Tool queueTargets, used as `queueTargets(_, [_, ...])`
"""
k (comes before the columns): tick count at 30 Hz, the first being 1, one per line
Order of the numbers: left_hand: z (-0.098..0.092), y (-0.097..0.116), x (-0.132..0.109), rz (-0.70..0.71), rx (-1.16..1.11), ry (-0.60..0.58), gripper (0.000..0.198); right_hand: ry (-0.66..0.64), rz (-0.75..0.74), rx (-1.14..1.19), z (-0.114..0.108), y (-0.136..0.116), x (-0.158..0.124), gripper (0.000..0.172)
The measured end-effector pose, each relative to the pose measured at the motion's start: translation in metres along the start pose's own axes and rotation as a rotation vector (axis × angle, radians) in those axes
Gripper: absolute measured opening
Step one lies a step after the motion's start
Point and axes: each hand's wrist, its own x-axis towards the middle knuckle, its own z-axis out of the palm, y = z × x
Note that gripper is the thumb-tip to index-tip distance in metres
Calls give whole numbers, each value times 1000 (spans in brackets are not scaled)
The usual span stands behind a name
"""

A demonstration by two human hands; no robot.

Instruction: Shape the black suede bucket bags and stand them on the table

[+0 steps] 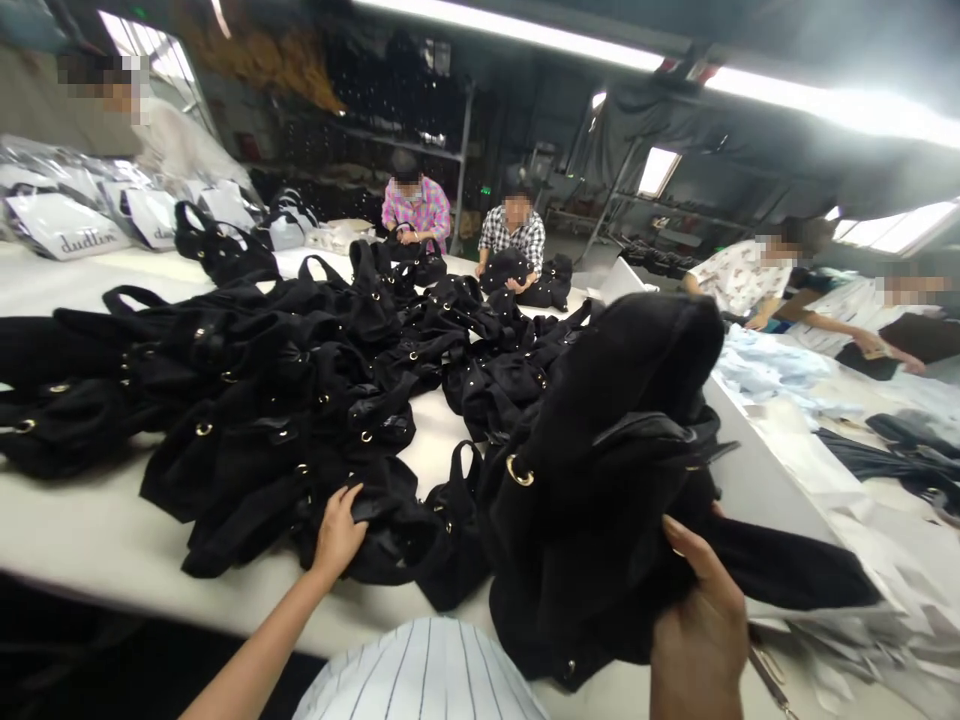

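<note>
My right hand [701, 610] grips a large black fabric bag [585, 560] by its right side, thumb pressed on the cloth. This bag is held up close to the camera, with a gold eyelet on it and its strap hanging out to the right. My left hand [341, 535] is closed on another black bag [394, 510] lying at the near side of the pile, its fingertips partly lost against the dark cloth. Around it are several more black bags [232, 460] with gold eyelets, heaped together on the white table [75, 530].
Bags in clear plastic [67, 220] stand at the far left beside a person. Two people handle black bags at the far end. A low white divider [780, 470] runs along the right; beyond it lie light-blue cloth [780, 370] and two more people.
</note>
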Motion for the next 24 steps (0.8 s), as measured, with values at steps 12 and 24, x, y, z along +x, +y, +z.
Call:
queueTargets(12, [-55, 25, 12, -348, -587, -23, 53, -189, 350, -35, 113, 201, -28, 51])
queueTargets(24, [-58, 121, 21, 273, -91, -7, 83, -308, 286, -128, 109, 209, -45, 47])
